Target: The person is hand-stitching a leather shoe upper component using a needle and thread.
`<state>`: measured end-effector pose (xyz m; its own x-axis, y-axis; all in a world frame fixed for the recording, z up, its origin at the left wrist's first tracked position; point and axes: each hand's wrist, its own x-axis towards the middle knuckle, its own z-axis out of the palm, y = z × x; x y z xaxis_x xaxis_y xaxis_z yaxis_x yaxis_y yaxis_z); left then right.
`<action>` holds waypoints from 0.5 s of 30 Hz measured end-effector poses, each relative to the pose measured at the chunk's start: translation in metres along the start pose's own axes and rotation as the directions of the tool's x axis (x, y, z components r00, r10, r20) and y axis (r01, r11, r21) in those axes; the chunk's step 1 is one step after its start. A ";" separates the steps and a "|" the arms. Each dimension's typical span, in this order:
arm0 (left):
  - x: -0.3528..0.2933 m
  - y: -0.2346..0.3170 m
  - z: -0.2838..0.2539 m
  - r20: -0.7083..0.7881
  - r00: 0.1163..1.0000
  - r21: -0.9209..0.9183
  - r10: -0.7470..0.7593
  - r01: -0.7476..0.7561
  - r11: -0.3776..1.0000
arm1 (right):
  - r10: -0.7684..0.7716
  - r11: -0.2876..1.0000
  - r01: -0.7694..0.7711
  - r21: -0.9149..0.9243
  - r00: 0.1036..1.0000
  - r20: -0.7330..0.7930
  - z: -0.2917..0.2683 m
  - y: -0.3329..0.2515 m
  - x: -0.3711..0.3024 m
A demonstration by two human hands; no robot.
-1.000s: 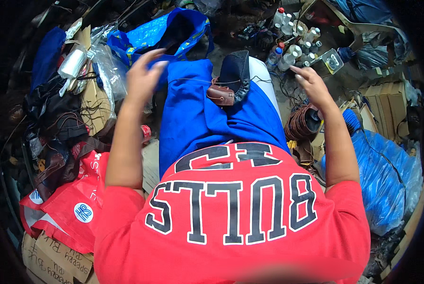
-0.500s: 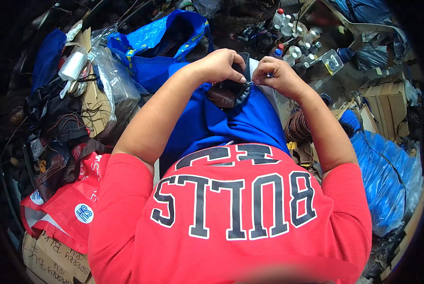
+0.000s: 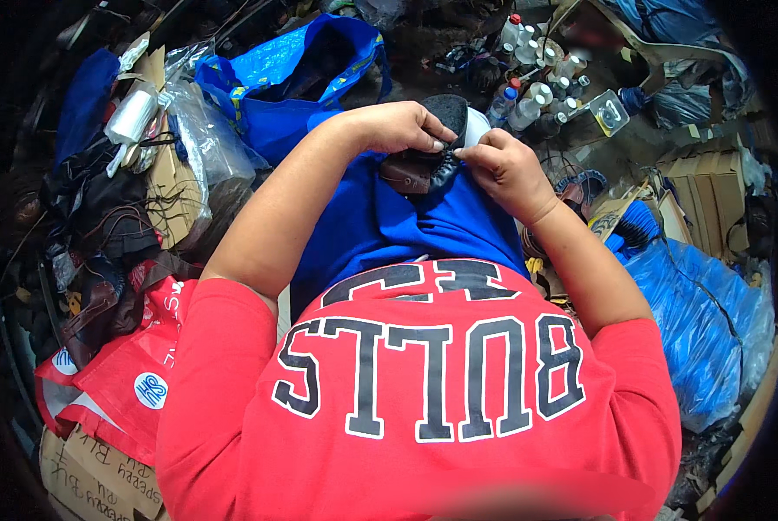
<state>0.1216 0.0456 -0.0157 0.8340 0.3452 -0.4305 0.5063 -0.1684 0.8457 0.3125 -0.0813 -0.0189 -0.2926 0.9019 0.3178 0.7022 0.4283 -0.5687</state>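
A leather shoe upper (image 3: 408, 174), brown at the side with a puckered black edge, rests over my blue-clad lap. My left hand (image 3: 405, 128) grips its top edge, thumb and fingers closed on it. On the right, my right hand (image 3: 509, 172) is pinched against the same edge, thumb and forefinger together. Whatever lies between those fingertips is too small to make out. A dark, fuzzy-looking part (image 3: 448, 113) rises beyond the fingers, with a white piece (image 3: 476, 128) beside it.
An open blue bag (image 3: 272, 126) stands ahead to the left, near clear plastic and cardboard (image 3: 170, 195). Several small bottles (image 3: 528, 108) cluster ahead to the right. Blue plastic wrapping (image 3: 697, 326) and cardboard boxes (image 3: 710, 195) lie right; a red bag (image 3: 115, 382) lies left.
The shoe upper has tilted, showing more of its dark far part and the white piece. My right hand has turned and come down onto the edge; my left hand has shifted slightly.
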 end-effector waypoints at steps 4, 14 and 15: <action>-0.003 0.006 -0.003 0.020 0.998 0.170 0.058 -0.061 0.984 | -0.016 0.906 0.107 -0.409 0.976 0.218 -0.010 -0.024 0.012; 0.003 0.007 0.005 -0.371 0.867 0.461 0.333 -0.139 0.876 | 0.116 0.990 -0.093 -0.102 0.962 0.247 0.002 0.000 0.035; -0.003 0.003 0.014 -0.516 0.767 0.509 0.382 -0.084 0.856 | 0.250 0.947 -0.294 0.127 0.926 0.282 0.001 0.006 0.032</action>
<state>0.1239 0.0316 -0.0161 0.7198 0.6765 0.1558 0.4750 -0.6436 0.6001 0.3066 -0.0500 -0.0134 -0.2784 0.9585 -0.0614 0.6686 0.1475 -0.7288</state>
